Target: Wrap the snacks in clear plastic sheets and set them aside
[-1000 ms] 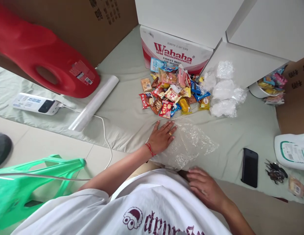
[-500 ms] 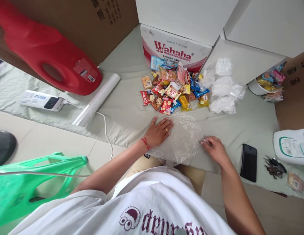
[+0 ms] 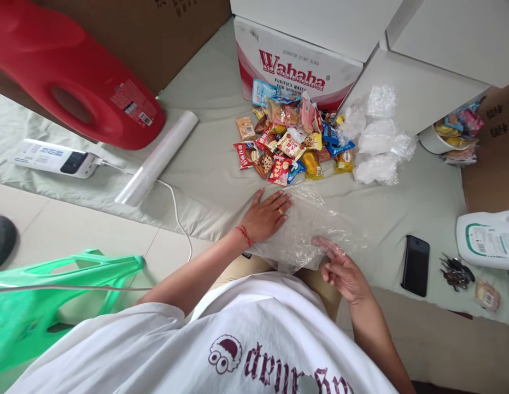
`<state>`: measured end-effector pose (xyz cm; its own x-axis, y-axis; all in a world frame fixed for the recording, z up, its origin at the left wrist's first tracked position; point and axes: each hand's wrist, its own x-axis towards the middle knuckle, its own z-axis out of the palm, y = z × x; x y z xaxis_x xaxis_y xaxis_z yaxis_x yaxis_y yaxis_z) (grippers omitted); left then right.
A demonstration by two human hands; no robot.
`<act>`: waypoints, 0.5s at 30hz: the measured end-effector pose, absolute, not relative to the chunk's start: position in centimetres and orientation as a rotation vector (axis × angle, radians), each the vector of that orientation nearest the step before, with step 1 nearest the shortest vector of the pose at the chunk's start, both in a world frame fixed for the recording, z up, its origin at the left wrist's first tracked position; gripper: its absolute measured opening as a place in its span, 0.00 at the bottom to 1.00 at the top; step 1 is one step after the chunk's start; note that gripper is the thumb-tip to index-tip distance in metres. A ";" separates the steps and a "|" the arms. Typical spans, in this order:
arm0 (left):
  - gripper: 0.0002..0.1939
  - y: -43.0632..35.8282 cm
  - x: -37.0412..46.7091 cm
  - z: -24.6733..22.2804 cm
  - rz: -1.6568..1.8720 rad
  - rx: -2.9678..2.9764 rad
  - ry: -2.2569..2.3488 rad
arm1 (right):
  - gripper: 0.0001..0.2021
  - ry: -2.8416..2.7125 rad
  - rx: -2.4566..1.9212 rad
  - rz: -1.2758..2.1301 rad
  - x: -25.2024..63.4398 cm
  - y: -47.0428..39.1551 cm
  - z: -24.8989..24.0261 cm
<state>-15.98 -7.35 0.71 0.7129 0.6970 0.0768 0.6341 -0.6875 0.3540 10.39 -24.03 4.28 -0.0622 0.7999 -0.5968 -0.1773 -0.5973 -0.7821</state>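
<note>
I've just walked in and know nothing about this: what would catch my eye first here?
Probably the heap of brightly wrapped snacks, piled on the pale cloth in front of the white-and-red Wahaha box. The big red jug at the upper left and the bright green plastic object at the lower left stand out too. Less showy is the clear plastic film spread below the snacks.

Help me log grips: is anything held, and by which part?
The left hand lies flat on clear plastic, gripping nothing; whether the right hand holds that plastic is unclear.
</note>
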 end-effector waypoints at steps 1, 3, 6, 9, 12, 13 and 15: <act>0.27 -7.4 -16.0 0.7 0.299 2.615 1.050 | 0.33 -0.730 -1.522 1.741 9.7 -23.8 4.4; 0.26 -7.3 -16.0 0.7 0.295 2.608 1.056 | 0.33 -0.731 -1.585 1.711 8.8 -23.3 4.6; 0.26 -7.2 -16.0 0.6 0.275 2.602 1.042 | 0.28 -0.640 -1.702 1.618 8.7 -23.4 4.7; 0.27 -7.1 -16.1 0.6 0.264 2.597 1.019 | 0.29 -0.586 -1.813 1.545 9.0 -25.2 4.8; 0.27 -6.9 -16.2 0.6 0.257 2.606 0.978 | 0.27 -0.584 -1.882 1.577 9.7 -28.1 5.1; 0.27 -6.8 -16.2 0.6 0.253 2.614 0.955 | 0.26 -0.616 -1.897 1.627 10.2 -29.1 5.2; 0.27 -6.5 -16.1 0.5 0.245 2.627 0.912 | 0.23 -0.753 -1.923 1.734 12.1 -30.7 5.6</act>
